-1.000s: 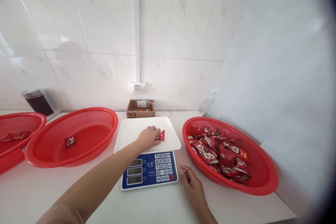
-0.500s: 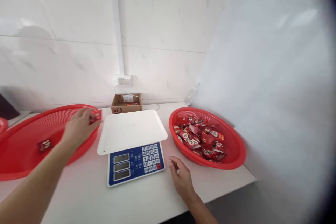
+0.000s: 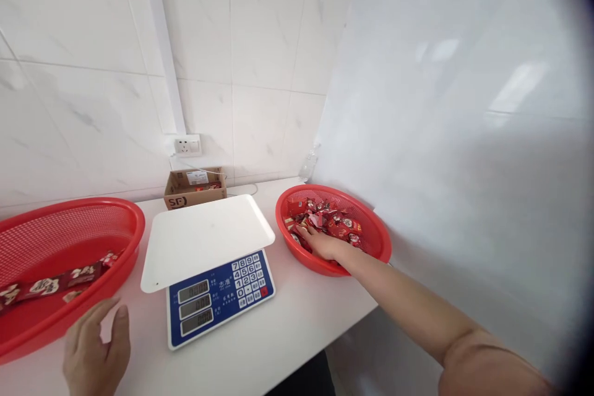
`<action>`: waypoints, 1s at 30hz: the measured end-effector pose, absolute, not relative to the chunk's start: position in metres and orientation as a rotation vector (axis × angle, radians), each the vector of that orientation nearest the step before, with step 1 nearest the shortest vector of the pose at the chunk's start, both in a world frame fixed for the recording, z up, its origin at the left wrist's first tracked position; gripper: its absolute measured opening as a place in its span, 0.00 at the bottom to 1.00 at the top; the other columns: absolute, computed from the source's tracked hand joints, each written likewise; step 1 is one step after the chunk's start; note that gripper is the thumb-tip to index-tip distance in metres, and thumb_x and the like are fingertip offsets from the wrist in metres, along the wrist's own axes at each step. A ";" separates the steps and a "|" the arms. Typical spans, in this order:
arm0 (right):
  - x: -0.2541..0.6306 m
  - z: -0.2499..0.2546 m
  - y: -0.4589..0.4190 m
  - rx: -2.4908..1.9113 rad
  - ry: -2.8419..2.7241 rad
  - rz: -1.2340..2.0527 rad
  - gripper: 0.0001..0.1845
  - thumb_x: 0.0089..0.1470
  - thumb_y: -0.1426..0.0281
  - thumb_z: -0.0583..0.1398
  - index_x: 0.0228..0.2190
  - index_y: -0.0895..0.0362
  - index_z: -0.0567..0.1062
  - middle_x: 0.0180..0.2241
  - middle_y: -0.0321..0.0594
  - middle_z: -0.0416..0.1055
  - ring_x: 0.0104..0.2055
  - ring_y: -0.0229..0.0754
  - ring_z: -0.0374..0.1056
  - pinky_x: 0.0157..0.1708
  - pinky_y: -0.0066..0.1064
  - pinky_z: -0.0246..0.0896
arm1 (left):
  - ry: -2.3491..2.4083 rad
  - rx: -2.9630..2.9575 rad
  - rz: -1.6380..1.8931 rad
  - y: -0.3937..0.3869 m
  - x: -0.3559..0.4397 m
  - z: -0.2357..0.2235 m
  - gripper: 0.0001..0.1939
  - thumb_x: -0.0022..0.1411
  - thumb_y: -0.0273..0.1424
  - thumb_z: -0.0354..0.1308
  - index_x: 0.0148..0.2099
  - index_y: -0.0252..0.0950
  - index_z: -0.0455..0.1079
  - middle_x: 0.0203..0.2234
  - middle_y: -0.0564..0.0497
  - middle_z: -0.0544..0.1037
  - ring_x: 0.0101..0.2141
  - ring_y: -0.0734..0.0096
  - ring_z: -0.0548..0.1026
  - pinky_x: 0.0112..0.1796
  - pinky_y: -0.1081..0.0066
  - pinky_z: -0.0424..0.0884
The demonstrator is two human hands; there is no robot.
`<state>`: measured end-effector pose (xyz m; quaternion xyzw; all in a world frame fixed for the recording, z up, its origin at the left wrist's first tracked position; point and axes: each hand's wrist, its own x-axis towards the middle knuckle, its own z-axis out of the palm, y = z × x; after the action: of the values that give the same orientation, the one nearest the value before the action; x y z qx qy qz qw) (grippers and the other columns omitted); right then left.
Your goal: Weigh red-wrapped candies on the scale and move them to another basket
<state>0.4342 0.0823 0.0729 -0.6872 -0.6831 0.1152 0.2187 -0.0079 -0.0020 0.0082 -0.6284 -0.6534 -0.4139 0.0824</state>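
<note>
My right hand (image 3: pixel 321 242) reaches into the red plastic basket (image 3: pixel 378 235) on the right. Its fingers are stretched out over the small red snack packets (image 3: pixel 341 227), touching the pile; the fingertips are partly lost among them. My left hand (image 3: pixel 97 346) is open and holds nothing, thumb and fingers apart, just in front of the larger red basket (image 3: pixel 134 223) on the left. Several dark red packets (image 3: pixel 46 286) lie along the bottom of that basket. Between the two baskets stands a digital scale (image 3: pixel 220 297) with a bare white pan (image 3: pixel 208 238).
A small cardboard box (image 3: pixel 195 189) with a few red packets stands behind the scale, below a wall socket (image 3: pixel 188 146). A clear plastic object (image 3: pixel 309 164) is in the back corner. The white table (image 3: pixel 260 346) meets walls behind and on the right.
My left hand has let go of a red packet and come back toward me from the left basket. My right hand has moved from beside the scale into the right basket. The view has turned right.
</note>
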 end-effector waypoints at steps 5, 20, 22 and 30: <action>0.433 0.082 0.086 -2.024 -1.957 0.524 0.38 0.33 0.82 0.61 0.50 0.51 0.68 0.34 0.42 0.75 0.30 0.47 0.70 0.30 0.31 0.57 | -2.081 -1.787 -1.401 -0.005 0.007 0.021 0.30 0.55 0.39 0.46 0.56 0.74 0.42 0.51 0.62 0.67 0.47 0.48 0.68 0.42 0.48 0.66; 0.409 0.160 0.097 -1.421 -1.225 1.219 0.20 0.43 0.76 0.61 0.41 0.55 0.67 0.27 0.37 0.73 0.26 0.40 0.70 0.29 0.33 0.67 | -2.350 -1.617 -1.565 0.008 -0.008 0.008 0.20 0.53 0.46 0.46 0.41 0.38 0.67 0.38 0.46 0.75 0.34 0.62 0.72 0.35 0.64 0.69; 0.376 0.160 0.101 -1.323 -1.214 1.361 0.22 0.40 0.78 0.62 0.40 0.55 0.67 0.26 0.36 0.72 0.25 0.38 0.70 0.28 0.32 0.68 | -2.283 -1.645 -1.598 0.008 -0.008 0.007 0.20 0.53 0.45 0.46 0.40 0.38 0.67 0.37 0.46 0.75 0.33 0.64 0.72 0.35 0.66 0.69; 0.271 0.125 0.134 -1.242 -1.426 1.456 0.31 0.39 0.78 0.65 0.46 0.53 0.65 0.33 0.36 0.71 0.28 0.35 0.69 0.28 0.29 0.68 | -2.149 -1.696 -1.607 0.009 -0.011 -0.001 0.17 0.55 0.43 0.47 0.39 0.37 0.67 0.35 0.47 0.75 0.32 0.68 0.72 0.36 0.68 0.69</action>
<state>0.2708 0.1339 0.1246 -0.4837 -0.5554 0.5672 0.3687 -0.0115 0.0087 -0.0013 -0.5342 -0.6769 -0.5062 -0.0163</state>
